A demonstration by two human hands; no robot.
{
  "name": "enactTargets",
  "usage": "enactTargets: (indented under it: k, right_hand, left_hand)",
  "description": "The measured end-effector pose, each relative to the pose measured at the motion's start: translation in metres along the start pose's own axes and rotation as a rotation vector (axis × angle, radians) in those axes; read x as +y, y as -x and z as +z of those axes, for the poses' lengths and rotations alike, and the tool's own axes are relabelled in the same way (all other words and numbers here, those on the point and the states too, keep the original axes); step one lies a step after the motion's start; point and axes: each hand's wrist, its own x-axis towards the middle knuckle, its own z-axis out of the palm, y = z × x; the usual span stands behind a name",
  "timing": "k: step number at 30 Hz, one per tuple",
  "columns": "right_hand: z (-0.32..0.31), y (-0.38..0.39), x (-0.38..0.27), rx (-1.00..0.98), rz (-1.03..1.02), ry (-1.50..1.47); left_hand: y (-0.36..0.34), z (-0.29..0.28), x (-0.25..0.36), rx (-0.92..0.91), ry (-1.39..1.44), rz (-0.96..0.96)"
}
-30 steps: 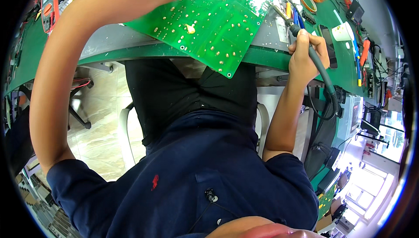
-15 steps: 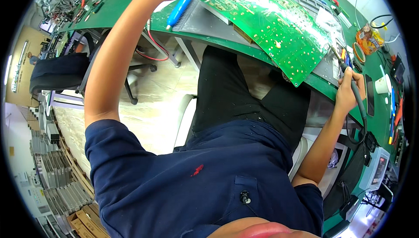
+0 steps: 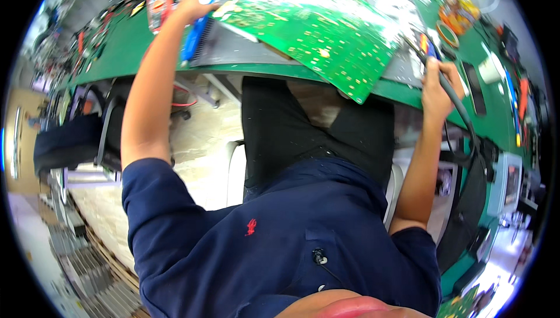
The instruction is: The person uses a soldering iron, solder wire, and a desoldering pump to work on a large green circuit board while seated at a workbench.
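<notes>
A large green circuit board (image 3: 315, 38) lies slanted over the bench, its near corner jutting past the front edge. My right hand (image 3: 438, 88) is closed round the handle of a soldering iron (image 3: 424, 55) with a thick grey cable. The iron's tip points at the board's right edge; glare hides whether it touches. At the board's far left corner is my left hand (image 3: 195, 9), its fingers drawn together. What they hold, if anything, is hard to make out. Partly behind that hand lies a blue desoldering pump (image 3: 195, 41).
Left of my left hand sits a red multimeter (image 3: 159, 6). Rightward are a tape roll (image 3: 448, 33), an orange bag (image 3: 458, 15), a dark phone (image 3: 473, 88) and a white cup (image 3: 491, 68). A grey-blue station box (image 3: 505, 184) stands lower right. Tools and wires crowd the far left bench.
The whole view has shifted, bringing the multimeter into sight. My left hand has come across the blue pump, closer to the board's corner. My right hand keeps the iron at the board's right edge.
</notes>
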Motion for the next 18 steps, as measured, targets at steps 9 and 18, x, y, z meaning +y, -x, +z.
enactTargets:
  k: [9,18]
  right_hand:
    - [0.001,0.002,-0.009,-0.009,0.023,-0.066]
    - [0.001,0.003,-0.01,-0.024,0.031,-0.069]
  left_hand:
    - [0.001,-0.021,-0.022,0.15,-0.106,0.065]
    - [0.137,-0.095,0.083,0.435,0.74,0.463]
